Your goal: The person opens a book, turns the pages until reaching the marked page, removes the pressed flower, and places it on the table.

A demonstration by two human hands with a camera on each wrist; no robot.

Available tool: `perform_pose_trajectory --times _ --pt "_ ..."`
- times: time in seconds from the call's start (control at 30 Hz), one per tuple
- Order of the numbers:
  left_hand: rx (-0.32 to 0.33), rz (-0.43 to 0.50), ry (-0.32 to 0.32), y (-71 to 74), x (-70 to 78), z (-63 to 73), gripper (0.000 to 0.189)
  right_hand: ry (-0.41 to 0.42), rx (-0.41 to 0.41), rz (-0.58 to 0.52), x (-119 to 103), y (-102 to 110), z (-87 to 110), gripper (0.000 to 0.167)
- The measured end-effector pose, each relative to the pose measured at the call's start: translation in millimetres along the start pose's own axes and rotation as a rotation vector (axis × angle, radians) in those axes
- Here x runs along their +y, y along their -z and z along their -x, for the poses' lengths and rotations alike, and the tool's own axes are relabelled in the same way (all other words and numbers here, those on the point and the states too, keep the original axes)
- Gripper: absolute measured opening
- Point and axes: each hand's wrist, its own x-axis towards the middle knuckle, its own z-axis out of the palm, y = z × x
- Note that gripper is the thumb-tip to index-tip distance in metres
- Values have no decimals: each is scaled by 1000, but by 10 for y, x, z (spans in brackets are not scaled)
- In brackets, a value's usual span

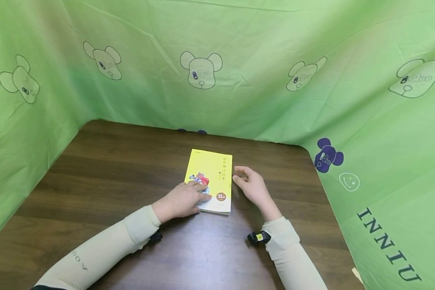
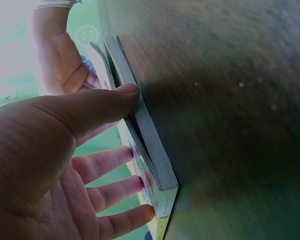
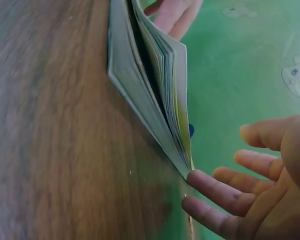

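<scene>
A yellow paperback book [image 1: 210,165] lies face up on the wooden table [image 1: 130,161], with a coloured drawing and a round brown badge on its cover. My left hand [image 1: 183,200] rests on its lower left part, fingers spread over the drawing. In the left wrist view, the left thumb [image 2: 107,107] lies against the page edges at the bottom, beside a gap between the pages. Off the book's right side is my right hand [image 1: 251,185], its fingers loosely bent and holding nothing. The right wrist view shows the pages [image 3: 162,75] parted, with a right fingertip near the far corner.
A green cloth [image 1: 239,108] printed with bear heads hangs around the back and sides of the table. Dark wrist cameras [image 1: 259,237] are strapped at both cuffs. A small pale object [image 1: 357,275] shows at the table's right edge.
</scene>
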Motion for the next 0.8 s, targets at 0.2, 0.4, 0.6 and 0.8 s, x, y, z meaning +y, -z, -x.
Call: perform_pose_trajectory --times 0.2,0.4,0.6,0.8 --pt "-9 30 3 -10 -14 -4 53 98 16 172 -54 27 53 44" --pt "4 64 -6 -5 -35 18 51 130 66 311 -18 63 85 44" --pt "9 113 -9 -27 -83 44 45 196 46 374 57 105 116 47" --pt "34 161 2 -6 -170 103 37 243 25 442 113 168 146 48"
